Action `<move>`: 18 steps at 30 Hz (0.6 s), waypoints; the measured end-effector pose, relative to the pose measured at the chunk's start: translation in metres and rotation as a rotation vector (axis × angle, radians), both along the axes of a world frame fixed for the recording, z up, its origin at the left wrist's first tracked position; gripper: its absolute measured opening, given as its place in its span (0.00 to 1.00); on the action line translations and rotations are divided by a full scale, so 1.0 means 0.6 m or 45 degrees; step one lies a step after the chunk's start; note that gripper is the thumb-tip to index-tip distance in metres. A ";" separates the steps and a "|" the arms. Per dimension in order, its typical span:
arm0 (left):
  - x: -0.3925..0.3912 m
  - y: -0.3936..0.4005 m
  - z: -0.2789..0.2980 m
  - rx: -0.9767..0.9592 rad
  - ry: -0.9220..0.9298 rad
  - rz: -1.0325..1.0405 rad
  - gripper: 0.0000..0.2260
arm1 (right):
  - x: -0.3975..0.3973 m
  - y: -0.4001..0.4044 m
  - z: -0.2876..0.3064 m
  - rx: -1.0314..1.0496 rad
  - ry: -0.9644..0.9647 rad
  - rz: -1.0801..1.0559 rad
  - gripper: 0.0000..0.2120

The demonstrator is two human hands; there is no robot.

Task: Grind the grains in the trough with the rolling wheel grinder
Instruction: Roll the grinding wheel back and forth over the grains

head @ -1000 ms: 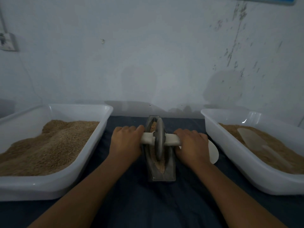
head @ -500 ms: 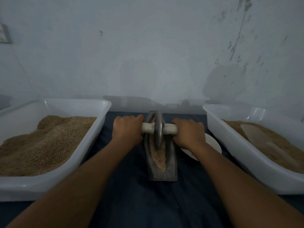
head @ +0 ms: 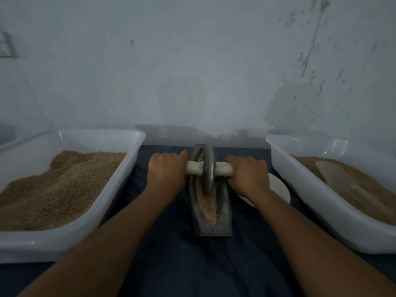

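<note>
While both hands clasp the handle, the wheel sits toward the trough's far end.

The left hand (head: 167, 171) and right hand (head: 248, 174) each curl round an end of the pale handle (head: 194, 168), equally near. The wheel (head: 208, 168) stands upright in the trough (head: 225, 211), whose long axis runs toward the person; most grains (head: 209, 203) lie on the near side.

Two white tubs (head: 137, 159) (head: 278, 151), one trough (head: 224, 202), one wheel grinder (head: 208, 168), one scoop (head: 334, 176), two hands (head: 166, 172) (head: 249, 176).
</note>
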State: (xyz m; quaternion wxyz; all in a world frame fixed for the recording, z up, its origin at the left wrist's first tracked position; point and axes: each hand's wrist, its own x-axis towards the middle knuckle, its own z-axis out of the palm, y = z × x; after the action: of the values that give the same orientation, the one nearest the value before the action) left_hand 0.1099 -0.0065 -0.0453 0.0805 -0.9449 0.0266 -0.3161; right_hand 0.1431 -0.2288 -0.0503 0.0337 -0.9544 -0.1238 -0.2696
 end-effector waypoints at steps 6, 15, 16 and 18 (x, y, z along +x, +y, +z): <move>-0.037 0.004 -0.010 -0.029 -0.007 -0.026 0.13 | -0.033 -0.001 -0.003 0.003 -0.074 0.023 0.07; -0.082 -0.012 0.007 0.014 -0.027 -0.068 0.10 | -0.083 -0.021 -0.028 0.132 -0.080 0.073 0.12; -0.088 -0.014 0.007 0.000 -0.038 -0.078 0.10 | -0.088 -0.021 -0.032 0.148 -0.106 0.078 0.12; -0.102 -0.017 0.003 -0.056 -0.095 -0.107 0.10 | -0.099 -0.021 -0.036 0.195 -0.174 0.095 0.12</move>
State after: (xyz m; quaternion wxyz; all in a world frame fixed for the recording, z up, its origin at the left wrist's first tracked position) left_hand 0.0489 -0.0165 -0.0434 0.0472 -0.9321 0.0562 -0.3547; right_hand 0.0840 -0.2412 -0.0719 0.1081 -0.9231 -0.1403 -0.3412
